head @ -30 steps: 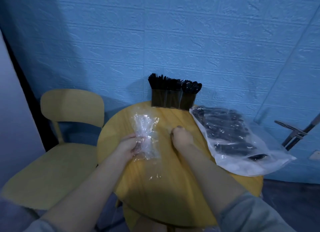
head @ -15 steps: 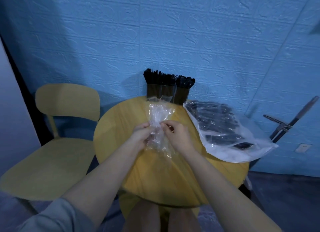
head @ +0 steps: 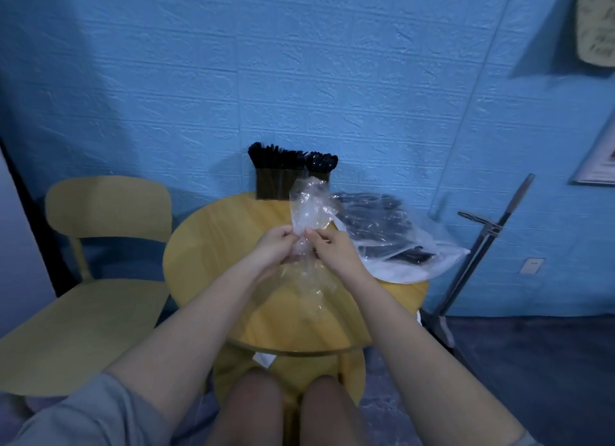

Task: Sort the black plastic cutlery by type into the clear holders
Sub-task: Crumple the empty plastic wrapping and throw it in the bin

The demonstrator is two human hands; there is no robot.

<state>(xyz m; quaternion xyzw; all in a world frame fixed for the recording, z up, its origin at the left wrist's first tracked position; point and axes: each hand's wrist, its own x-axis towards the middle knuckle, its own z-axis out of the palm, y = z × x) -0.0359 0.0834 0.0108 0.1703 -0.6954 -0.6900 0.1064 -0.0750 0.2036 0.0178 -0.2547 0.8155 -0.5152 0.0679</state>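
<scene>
Both hands (head: 301, 246) around clear wrapper (head: 307, 209)

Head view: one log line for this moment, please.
hands: left and right pinch empty clear bag above table | holders: filled, at wall | cutlery bag: right, untouched

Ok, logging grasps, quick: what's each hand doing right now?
Left hand: pinching the empty clear bag.
Right hand: pinching the same bag.
</scene>
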